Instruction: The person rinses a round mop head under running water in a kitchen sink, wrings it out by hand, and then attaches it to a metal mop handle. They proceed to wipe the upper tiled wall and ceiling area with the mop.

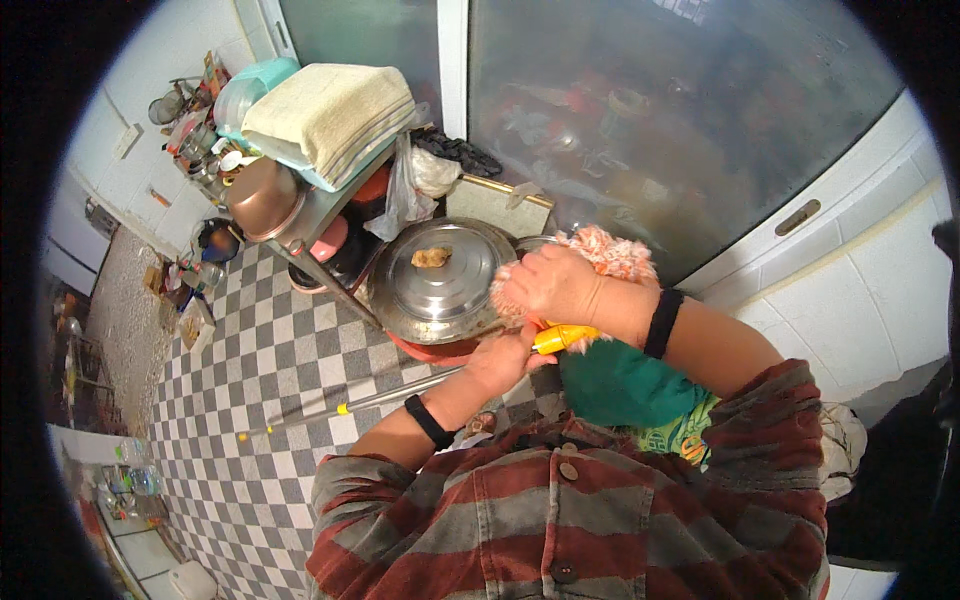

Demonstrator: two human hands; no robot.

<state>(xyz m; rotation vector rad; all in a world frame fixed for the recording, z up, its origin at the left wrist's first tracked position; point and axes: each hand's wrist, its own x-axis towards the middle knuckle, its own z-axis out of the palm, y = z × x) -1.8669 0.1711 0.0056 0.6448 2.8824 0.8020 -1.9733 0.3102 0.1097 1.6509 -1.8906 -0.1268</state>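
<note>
My left hand (501, 358) is wrapped around a metal mop pole (401, 392), just below its yellow plastic socket (556, 340). The pole slants down to the left across the floor, with yellow bands along it. Bunched in my right hand (553, 283) are the orange-and-white strands of the mop head (611, 259). Its fingertips are partly hidden among the strands. Right beside the mop head is a large round metal lid (480, 259) with a brownish lump-like knob (431, 257). Beneath the lid shows a red rim (427, 351).
A metal rack (337, 214) on the left bears a towel-covered bin (330, 112) and a copper-coloured pot (262, 196). Frosted sliding doors (637, 135) stand ahead. A green cloth or bag (630, 382) is close to my right forearm. Checkered flooring (247, 375) extends left.
</note>
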